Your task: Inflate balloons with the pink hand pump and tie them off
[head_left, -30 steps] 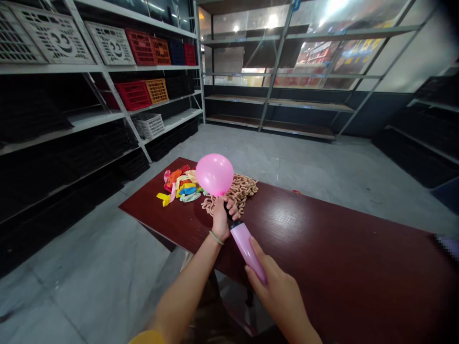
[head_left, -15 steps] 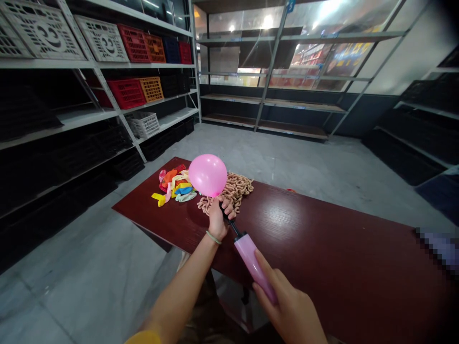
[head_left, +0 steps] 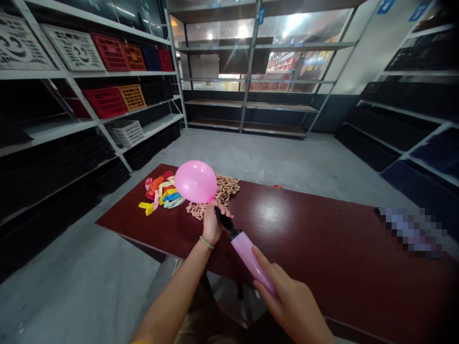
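Note:
A pink balloon [head_left: 195, 181], inflated and round, sits at the black nozzle end of a hand pump [head_left: 253, 262] with a pink barrel. My left hand [head_left: 214, 221] is closed around the balloon's neck and the pump's black end. The barrel's lower part is gripped by my right hand [head_left: 287, 291]. Behind the balloon and my left hand lies a heap of beige, twisted pieces [head_left: 226, 190] on the dark red table [head_left: 304, 239]. Flat balloons [head_left: 168, 193] in red, orange, yellow, blue and pale colours are piled left of the inflated one.
A pixelated purple item [head_left: 409, 231] lies at the table's right end. Metal shelving with crates [head_left: 103, 102] stands on the left, more shelves [head_left: 247, 102] at the back and on the right. Grey floor surrounds the table.
The view has turned right, shifting the scene leftward. The black rod between the pump's handle and barrel has shortened, bringing my left hand and the barrel closer together.

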Tool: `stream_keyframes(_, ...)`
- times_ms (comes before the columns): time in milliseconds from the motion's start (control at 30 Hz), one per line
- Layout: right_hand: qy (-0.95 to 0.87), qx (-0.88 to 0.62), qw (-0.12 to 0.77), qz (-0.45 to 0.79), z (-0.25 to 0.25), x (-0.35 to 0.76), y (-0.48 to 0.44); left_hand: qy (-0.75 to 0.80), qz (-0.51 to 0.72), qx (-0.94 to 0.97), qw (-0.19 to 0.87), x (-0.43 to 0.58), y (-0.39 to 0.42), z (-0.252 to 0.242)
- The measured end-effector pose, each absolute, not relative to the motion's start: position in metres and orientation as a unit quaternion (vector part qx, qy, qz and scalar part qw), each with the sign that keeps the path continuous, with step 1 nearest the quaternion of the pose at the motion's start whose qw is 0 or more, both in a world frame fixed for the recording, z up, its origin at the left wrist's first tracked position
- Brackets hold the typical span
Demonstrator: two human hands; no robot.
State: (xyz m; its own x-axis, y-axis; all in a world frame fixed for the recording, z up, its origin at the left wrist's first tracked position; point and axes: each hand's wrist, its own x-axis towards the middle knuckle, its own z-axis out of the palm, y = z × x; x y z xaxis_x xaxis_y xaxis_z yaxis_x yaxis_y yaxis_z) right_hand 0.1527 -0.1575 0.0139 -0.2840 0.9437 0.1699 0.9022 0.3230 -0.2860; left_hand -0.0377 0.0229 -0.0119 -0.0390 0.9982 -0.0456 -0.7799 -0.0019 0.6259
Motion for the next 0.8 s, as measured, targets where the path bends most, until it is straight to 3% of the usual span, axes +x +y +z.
stream_keyframes(200,-0.738,-0.642,0.188,0.093,0.018,0.205,-0.176,0.299,0.685,0.23,0.623,-0.046,0.029,-0.017)
stream_keyframes(333,-0.672,-0.724,0.151,-0.026,0.008,0.228,-0.15,0.337,0.663,0.272,0.611,-0.04,0.025,-0.019)
stream_keyframes(533,-0.705,-0.682,0.062,-0.185,-0.008,0.25,-0.111,0.36,0.605,0.34,0.623,-0.036,0.021,-0.022)
stream_keyframes(800,-0.709,-0.686,0.044,-0.16,-0.015,0.255,-0.11,0.361,0.578,0.367,0.633,-0.033,0.021,-0.025)
